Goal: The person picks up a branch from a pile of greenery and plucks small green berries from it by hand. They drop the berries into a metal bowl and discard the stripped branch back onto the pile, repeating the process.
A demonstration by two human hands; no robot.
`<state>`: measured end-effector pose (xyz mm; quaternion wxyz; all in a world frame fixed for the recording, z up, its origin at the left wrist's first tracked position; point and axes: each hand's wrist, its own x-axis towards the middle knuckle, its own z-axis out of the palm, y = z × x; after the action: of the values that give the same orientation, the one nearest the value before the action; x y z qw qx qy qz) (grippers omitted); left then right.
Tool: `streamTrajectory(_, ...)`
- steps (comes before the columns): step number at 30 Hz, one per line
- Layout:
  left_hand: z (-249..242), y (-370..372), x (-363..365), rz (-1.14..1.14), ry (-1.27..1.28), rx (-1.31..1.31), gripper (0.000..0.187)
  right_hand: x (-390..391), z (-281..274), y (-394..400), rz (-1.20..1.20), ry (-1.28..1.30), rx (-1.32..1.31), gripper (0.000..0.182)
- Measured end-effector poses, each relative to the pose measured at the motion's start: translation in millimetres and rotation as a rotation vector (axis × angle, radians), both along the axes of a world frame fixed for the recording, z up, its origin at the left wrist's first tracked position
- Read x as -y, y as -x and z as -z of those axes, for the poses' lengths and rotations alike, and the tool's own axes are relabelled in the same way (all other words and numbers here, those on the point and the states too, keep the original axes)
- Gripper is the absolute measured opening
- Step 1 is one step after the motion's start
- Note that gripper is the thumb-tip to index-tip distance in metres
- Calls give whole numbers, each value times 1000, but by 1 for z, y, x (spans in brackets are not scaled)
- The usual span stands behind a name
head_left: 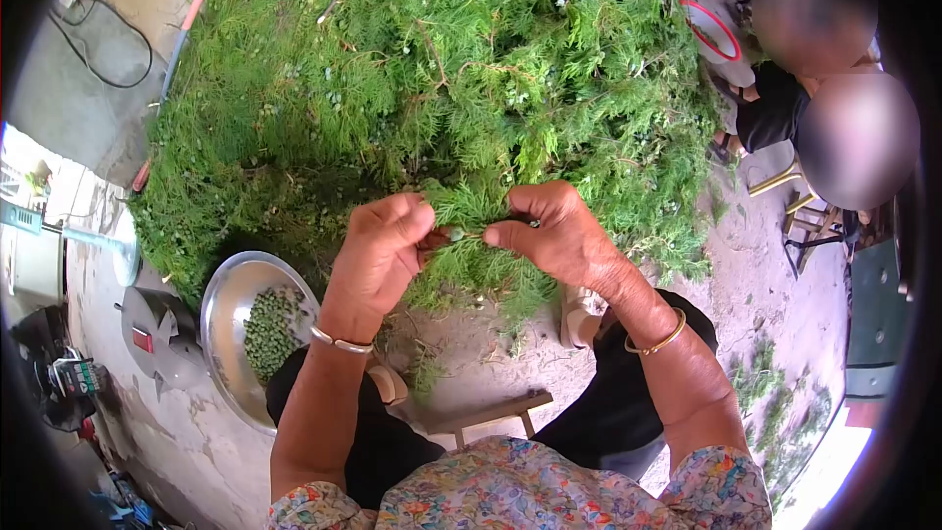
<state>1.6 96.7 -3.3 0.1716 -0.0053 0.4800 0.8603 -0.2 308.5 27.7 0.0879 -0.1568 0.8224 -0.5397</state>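
Note:
My right hand (559,236) is closed in a pinch on a green evergreen sprig (476,260) with flat, feathery leaves. A small green seed cone (457,234) shows on it between my two hands. The fingertips of my left hand (383,245) are pinched together right beside that cone; what lies inside them is hidden. Both hands are in front of a large heap of cut evergreen branches (422,69), which carry small pale cones. Left of my knee, a steel basin (224,309) holds many picked green cones (273,334).
A long-handled tool (184,34) lies along the heap's left edge. A cable (108,79) is on the floor, and a metal container (162,339) stands left of the basin. Two people (775,113) sit at the right near a red-rimmed basin (731,34). Loose sprigs (775,383) lie on the floor.

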Motion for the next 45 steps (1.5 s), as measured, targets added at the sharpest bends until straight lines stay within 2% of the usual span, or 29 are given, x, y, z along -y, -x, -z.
streamTrajectory(1,0,2,1,23,1,-72,12,0,0,2,1,1,0,40)
streamTrajectory(2,-2,0,-2,18,71,-7,6,0,0,3,-12,-8,-10,39)
streamTrajectory(3,-7,-1,-3,18,70,-4,6,-1,0,4,-26,-18,-17,37)
streamTrajectory(5,-13,-4,-5,94,181,187,6,0,1,5,-43,27,48,35)
streamTrajectory(9,-23,-7,-15,22,215,174,7,0,-6,5,-54,44,190,35)
streamTrajectory(11,-15,-5,-12,84,513,-45,7,-3,-3,6,-50,15,207,36)
streamTrajectory(12,-10,-5,-12,84,513,-45,7,-5,-1,6,-46,-13,223,36)
streamTrajectory(14,-4,-7,-13,-128,924,-298,8,-11,4,6,-22,3,256,31)
streamTrajectory(15,-5,-6,-12,-127,921,-299,8,-13,5,6,1,16,287,26)
streamTrajectory(16,-10,-3,-9,-199,663,-144,9,-13,1,5,4,14,285,26)
streamTrajectory(17,-13,0,-5,-265,402,6,9,-11,-5,2,1,172,295,19)
streamTrajectory(18,-15,2,0,-200,122,51,10,-10,-9,1,-2,331,303,13)
streamTrajectory(21,-13,-3,-1,-59,46,97,15,-10,-3,1,-55,417,281,9)
streamTrajectory(23,-11,-14,-10,-44,2,74,19,-4,-4,0,-35,441,257,7)
streamTrajectory(25,-9,-23,-23,-10,-83,29,27,-3,8,3,6,319,170,16)
streamTrajectory(26,-14,-24,-27,-5,-36,-17,23,1,13,3,24,373,158,26)
streamTrajectory(27,-16,-25,-29,-4,-36,-15,23,1,15,3,26,373,159,26)
streamTrajectory(29,-17,-25,-30,-41,183,-63,14,2,18,3,20,266,45,28)
streamTrajectory(33,-19,-22,-28,-32,237,-84,17,7,13,-2,11,206,51,29)
streamTrajectory(35,-42,-22,-26,163,678,-61,6,6,11,-2,-14,17,15,29)
streamTrajectory(36,-31,-21,-23,164,677,-58,6,7,11,-3,-13,17,18,29)
streamTrajectory(37,-11,-19,-19,127,895,-370,8,8,11,-3,-1,-8,46,29)
streamTrajectory(38,-1,-18,-19,85,1102,-690,18,10,10,-4,12,-31,74,29)
streamTrajectory(39,1,-19,-20,91,1098,-690,18,12,11,-5,18,-32,77,29)
streamTrajectory(41,1,-20,-24,-221,1288,-993,19,13,10,-4,35,-114,1,28)
streamTrajectory(42,3,-17,-19,-220,1284,-994,19,9,18,-2,62,-89,-77,27)
streamTrajectory(43,6,-10,-7,-240,1330,-956,9,6,16,1,65,-92,-76,27)
streamTrajectory(44,4,-4,3,-262,1375,-918,2,2,12,4,153,155,133,26)
streamTrajectory(45,-6,-2,15,-218,1374,-830,4,-4,7,8,244,405,339,27)
